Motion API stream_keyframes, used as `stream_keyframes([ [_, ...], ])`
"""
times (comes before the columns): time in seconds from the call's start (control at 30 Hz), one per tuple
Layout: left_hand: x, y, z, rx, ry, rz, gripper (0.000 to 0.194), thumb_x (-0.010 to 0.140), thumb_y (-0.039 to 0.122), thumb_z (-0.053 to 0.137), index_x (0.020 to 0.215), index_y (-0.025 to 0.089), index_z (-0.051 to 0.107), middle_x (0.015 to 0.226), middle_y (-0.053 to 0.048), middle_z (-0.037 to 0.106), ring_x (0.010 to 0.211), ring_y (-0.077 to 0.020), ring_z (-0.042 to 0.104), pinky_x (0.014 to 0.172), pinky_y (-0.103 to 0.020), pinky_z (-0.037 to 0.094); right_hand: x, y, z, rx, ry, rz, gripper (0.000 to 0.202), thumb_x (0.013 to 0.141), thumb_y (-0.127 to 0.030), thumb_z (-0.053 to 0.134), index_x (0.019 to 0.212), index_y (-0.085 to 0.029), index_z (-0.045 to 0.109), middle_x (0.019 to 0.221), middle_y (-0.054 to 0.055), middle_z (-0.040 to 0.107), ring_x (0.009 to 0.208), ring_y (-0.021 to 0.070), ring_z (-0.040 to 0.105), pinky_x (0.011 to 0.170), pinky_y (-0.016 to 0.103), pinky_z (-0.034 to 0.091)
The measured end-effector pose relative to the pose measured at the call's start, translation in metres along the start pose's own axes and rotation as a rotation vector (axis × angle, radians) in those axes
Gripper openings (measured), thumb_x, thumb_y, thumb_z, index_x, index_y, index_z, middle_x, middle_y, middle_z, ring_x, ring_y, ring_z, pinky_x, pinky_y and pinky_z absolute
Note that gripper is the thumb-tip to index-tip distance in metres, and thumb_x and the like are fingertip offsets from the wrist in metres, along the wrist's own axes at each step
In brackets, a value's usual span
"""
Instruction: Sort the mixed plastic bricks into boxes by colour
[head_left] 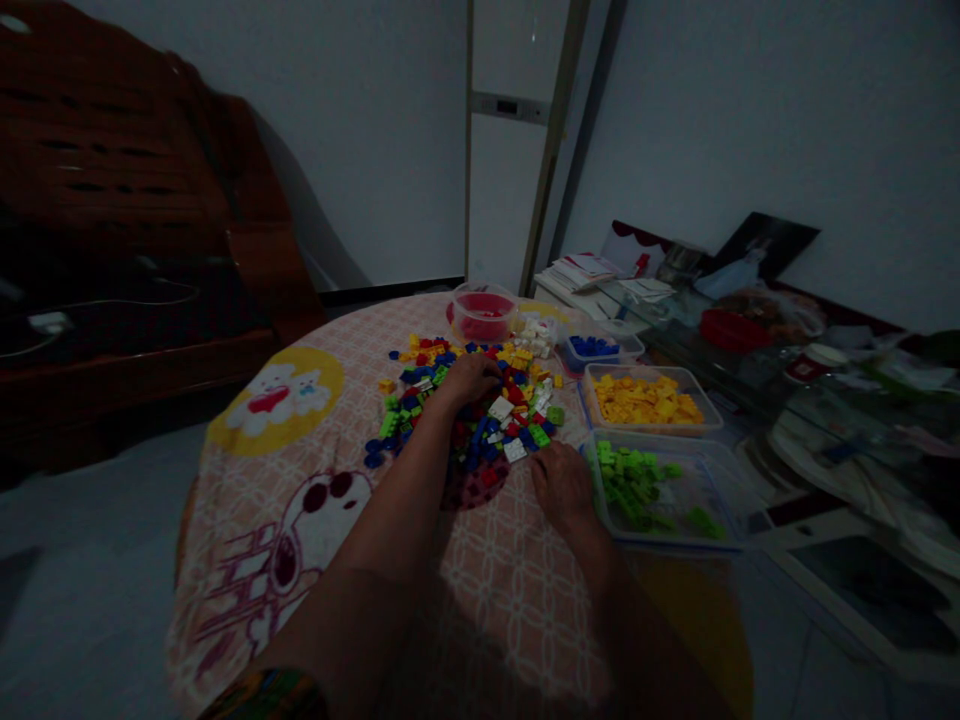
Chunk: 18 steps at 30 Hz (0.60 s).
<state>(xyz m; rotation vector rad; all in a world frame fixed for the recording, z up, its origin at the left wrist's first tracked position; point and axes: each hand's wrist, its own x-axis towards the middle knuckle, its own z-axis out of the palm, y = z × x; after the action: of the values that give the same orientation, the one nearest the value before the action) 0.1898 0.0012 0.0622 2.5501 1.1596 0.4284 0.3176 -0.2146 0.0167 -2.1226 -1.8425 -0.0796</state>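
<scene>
A pile of mixed toy building bricks (480, 430) in red, blue, yellow, green and white lies on the patterned tablecloth (517, 600). My left hand (471, 380) reaches into the middle of the pile, its fingers bent down among the bricks; what they grip, if anything, is hidden. At the pile's right edge rests my right hand (562, 482), fingers curled together, close to a white brick (515, 450) and a green brick (539, 435). Whatever sits inside those fingers cannot be made out.
To the right stand clear tubs: one with green bricks (637, 490), one with yellow bricks (649, 400), one with blue bricks (594, 346). A round reddish bowl (484, 312) and white bricks (538, 335) are at the back. A cluttered glass table (675, 320) adjoins the right side.
</scene>
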Motion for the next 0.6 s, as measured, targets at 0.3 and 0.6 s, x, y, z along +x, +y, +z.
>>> stream_keyframes([
  [0.3,0.0,-0.005,-0.001,-0.064,0.05,-0.026,0.03,0.08,0.013,0.058,0.1,0.019,0.079,0.096,-0.004,0.078,0.09,-0.0189,0.069,0.088,-0.025,0.05,-0.001,0.001,0.002,0.007,0.011,0.002,0.017,0.092,-0.017,0.054,0.088,-0.018,0.07,0.095,0.008,0.068,0.092,0.0204,0.057,0.083,0.03,0.037],
  [0.6,-0.003,-0.016,-0.007,-0.041,0.052,-0.148,0.04,0.068,0.004,0.062,0.098,0.022,0.081,0.097,-0.003,0.078,0.091,-0.0192,0.069,0.084,-0.022,0.05,0.001,0.0,0.001,-0.013,-0.015,0.016,0.017,0.092,-0.018,0.055,0.087,-0.018,0.071,0.096,0.008,0.067,0.092,0.0202,0.058,0.083,0.03,0.037],
])
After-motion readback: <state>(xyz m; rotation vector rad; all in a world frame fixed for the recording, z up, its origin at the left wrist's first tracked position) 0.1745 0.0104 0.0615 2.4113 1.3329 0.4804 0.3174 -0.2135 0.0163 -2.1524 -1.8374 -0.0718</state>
